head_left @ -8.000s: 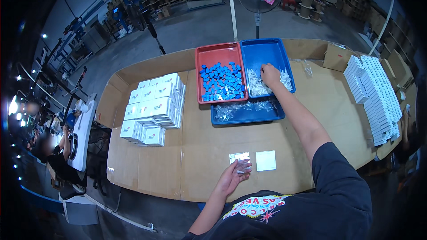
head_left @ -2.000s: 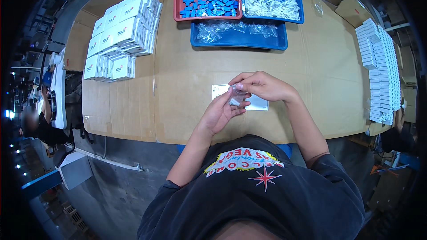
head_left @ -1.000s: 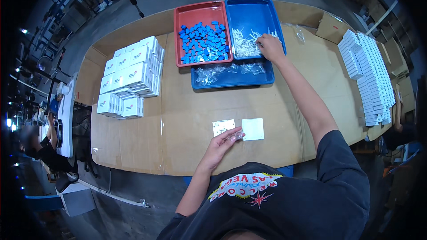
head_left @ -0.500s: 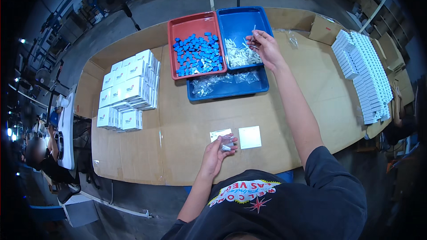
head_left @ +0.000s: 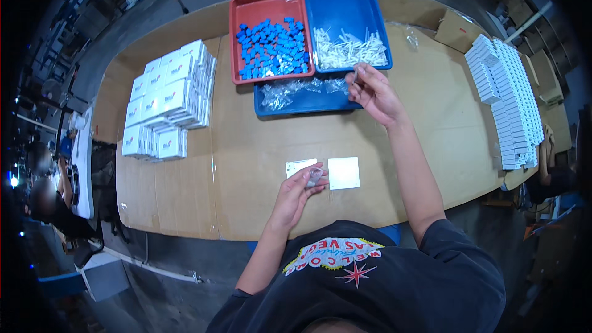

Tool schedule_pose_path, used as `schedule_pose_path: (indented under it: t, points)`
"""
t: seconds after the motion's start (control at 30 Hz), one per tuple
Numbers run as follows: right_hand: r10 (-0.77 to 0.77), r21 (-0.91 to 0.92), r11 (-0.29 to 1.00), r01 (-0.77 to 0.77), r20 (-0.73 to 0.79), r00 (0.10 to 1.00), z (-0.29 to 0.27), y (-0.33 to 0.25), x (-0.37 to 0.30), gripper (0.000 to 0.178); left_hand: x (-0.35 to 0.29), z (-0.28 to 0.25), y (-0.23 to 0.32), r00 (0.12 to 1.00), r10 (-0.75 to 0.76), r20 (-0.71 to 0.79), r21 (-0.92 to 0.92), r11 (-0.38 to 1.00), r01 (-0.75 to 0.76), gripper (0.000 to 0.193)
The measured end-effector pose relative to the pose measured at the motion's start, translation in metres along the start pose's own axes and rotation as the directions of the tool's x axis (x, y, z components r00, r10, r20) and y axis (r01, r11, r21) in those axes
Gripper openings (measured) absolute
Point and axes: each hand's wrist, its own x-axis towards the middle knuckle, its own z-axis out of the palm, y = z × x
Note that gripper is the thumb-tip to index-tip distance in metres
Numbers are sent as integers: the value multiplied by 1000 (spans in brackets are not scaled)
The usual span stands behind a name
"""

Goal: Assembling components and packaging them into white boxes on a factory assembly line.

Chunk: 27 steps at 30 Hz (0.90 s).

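Note:
My left hand point(head_left: 295, 196) is closed on a small clear plastic bag point(head_left: 315, 176) with something whitish inside, above the near middle of the cardboard-covered table. A white square plate point(head_left: 343, 173) lies flat just to its right. Another white square piece point(head_left: 298, 166) is partly hidden behind the fingers. My right hand point(head_left: 378, 94) is raised by the near edge of the blue tray point(head_left: 342, 1) of white stick-like pieces point(head_left: 348, 49). Its thumb and fingers pinch a small pale piece point(head_left: 356, 76), mostly covered by the fingertips.
A red tray point(head_left: 266, 3) of small blue pieces point(head_left: 271, 49) adjoins the blue tray. Under both, another blue tray point(head_left: 290, 107) holds clear plastic bags point(head_left: 283, 94). White boxes point(head_left: 165, 98) stand stacked at left. Stacked white plastic units point(head_left: 507, 102) line the right side.
My right hand has drawn back from over the white pieces to the tray's near edge, still pinching. My left hand keeps the plastic bag by the white plates. The view has tilted slightly.

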Motion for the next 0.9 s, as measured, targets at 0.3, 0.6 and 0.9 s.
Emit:
schedule_pose_path:
  t: [0.3,0.6,0.9]
  points:
    - [119,-623,768,-149,-90,989,20,63,-73,16,11,-4,0,991,-40,-124,-195,981,15,51]
    - [272,-835,535,-132,22,962,43,53,-78,13,12,-7,-1,989,-139,-46,-261,957,123,49]
    - [320,-805,586,94,336,886,48,61,-59,13,11,-7,-4,989,-150,-10,-288,947,141,42]
